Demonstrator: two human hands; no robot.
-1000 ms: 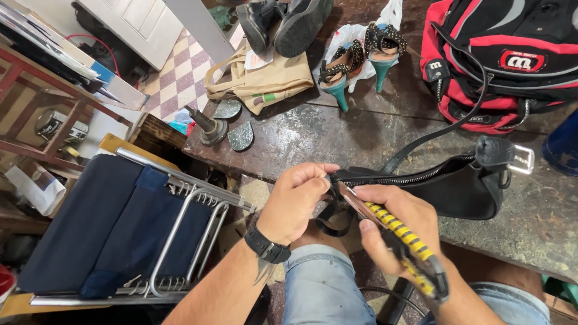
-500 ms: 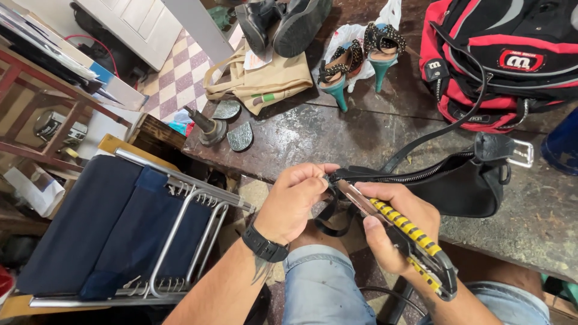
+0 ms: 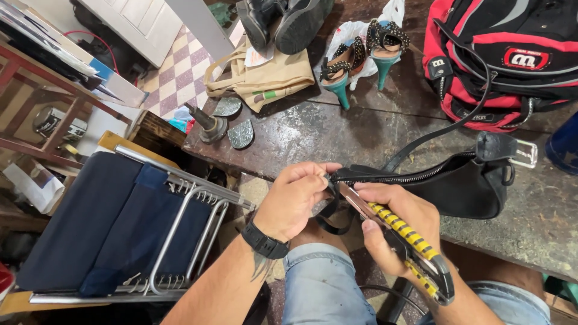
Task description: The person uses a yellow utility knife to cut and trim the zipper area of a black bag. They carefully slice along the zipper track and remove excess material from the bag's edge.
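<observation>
A small black handbag (image 3: 463, 186) with a zipper along its top lies at the near edge of a dark worn workbench (image 3: 325, 135). My left hand (image 3: 295, 201) pinches the bag's zipper end and a loop of black strap. My right hand (image 3: 400, 229) grips pliers (image 3: 409, 244) with yellow-and-black striped handles, their jaws set at the zipper end beside my left fingers. A black band sits on my left wrist. The bag's long strap (image 3: 448, 126) runs up across the bench.
A red and black backpack (image 3: 506, 60) fills the bench's far right. Teal high-heeled sandals (image 3: 361, 57), black boots (image 3: 289, 21), a tan cloth bag (image 3: 268, 81) and a metal shoe last (image 3: 211, 123) sit further back. A folded dark blue metal-framed chair (image 3: 114, 222) stands at left.
The pliers' handles have dropped slightly lower in my right hand. Both hands stay at the zipper end of the bag.
</observation>
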